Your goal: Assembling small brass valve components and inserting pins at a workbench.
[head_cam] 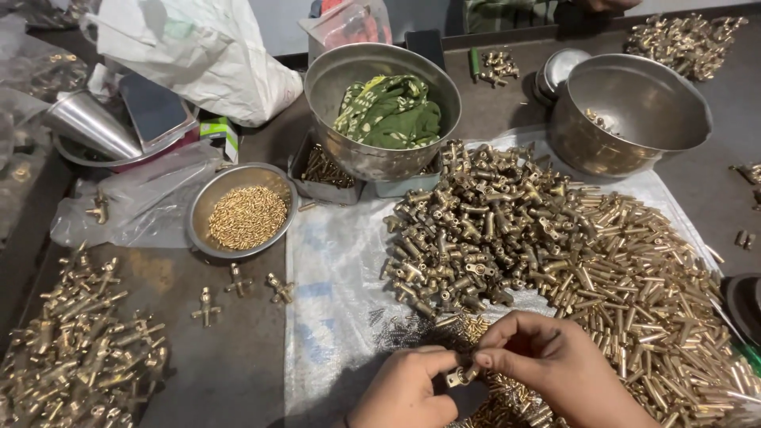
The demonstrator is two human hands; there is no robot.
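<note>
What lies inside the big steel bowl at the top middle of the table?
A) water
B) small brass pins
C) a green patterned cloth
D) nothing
C: a folded green cloth fills the steel bowl; the brass pins sit in a smaller bowl to its left.

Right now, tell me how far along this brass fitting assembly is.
Done, it seems: a heap of cross-shaped brass pieces lies at the left, with three more on the table beside it. In hand: the left hand and right hand grip one small brass fitting between their fingertips. Left: the big pile of fitting bodies, the spread of brass tubes and the bowl of small brass pins.
</note>
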